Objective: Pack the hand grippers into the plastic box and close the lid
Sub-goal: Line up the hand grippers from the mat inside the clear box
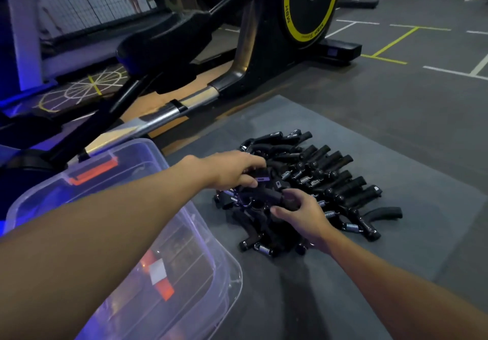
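Note:
A pile of several black hand grippers (330,178) with steel springs lies on a grey mat (412,239). My left hand (232,170) reaches over the pile's left side, its fingers curled round a black hand gripper there. My right hand (301,213) comes in from the lower right and grips another black handle near the pile's front. The clear plastic box (200,236) stands at the lower left, under my left forearm. It has orange-red latches (92,172). I cannot tell whether a lid sits on it.
A black elliptical trainer (184,49) with a yellow-rimmed flywheel (309,4) stands right behind the box and mat. Grey gym floor with white and yellow lines stretches to the right. Red mats lie at the far top right.

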`<state>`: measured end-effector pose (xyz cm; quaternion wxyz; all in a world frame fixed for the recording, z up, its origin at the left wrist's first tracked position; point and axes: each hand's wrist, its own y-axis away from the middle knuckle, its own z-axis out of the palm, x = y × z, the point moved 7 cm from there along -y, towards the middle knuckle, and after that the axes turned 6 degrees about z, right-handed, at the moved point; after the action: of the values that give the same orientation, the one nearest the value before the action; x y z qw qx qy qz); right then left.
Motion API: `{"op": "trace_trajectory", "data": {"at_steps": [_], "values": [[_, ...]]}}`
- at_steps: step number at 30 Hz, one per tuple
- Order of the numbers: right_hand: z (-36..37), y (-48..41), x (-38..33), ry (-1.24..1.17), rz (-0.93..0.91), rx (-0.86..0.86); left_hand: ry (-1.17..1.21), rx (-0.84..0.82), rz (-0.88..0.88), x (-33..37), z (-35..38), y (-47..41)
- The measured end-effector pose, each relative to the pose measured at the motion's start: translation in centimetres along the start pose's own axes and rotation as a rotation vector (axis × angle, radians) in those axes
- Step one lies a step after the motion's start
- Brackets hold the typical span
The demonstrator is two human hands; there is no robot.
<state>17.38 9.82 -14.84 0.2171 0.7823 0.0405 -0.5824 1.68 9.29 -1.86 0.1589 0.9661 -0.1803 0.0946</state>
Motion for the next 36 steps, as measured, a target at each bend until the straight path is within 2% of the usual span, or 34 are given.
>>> {"op": "trace_trajectory", "data": {"at_steps": [10, 14, 19, 27, 31, 36], "values": [[-1.3, 6.3, -14.2, -0.266, -0.292, -0.031, 0.241, 0.375, 0.022, 3.0, -9.9, 8.3], [-0.4, 9.0, -18.1, -0.211, -0.344, -0.082, 0.289, 0.568, 0.017, 3.3, -13.3, 13.8], [2.2, 12.9, -23.0, -0.114, -0.468, -0.134, 0.497, 0.738, -0.024, 1.8, -14.5, 21.0], [9.5, 18.2, -28.9, -0.067, -0.634, -0.43, 0.628, 0.942, -0.166, 0.4, -13.2, 30.6], [12.9, 19.2, -29.9, -0.117, -0.633, -0.48, 0.729, 0.966, -0.251, -1.0, -12.1, 33.7], [16.2, 19.1, -29.0, -0.162, -0.571, -0.452, 0.706, 0.982, -0.312, -2.9, -10.1, 37.1]]}}
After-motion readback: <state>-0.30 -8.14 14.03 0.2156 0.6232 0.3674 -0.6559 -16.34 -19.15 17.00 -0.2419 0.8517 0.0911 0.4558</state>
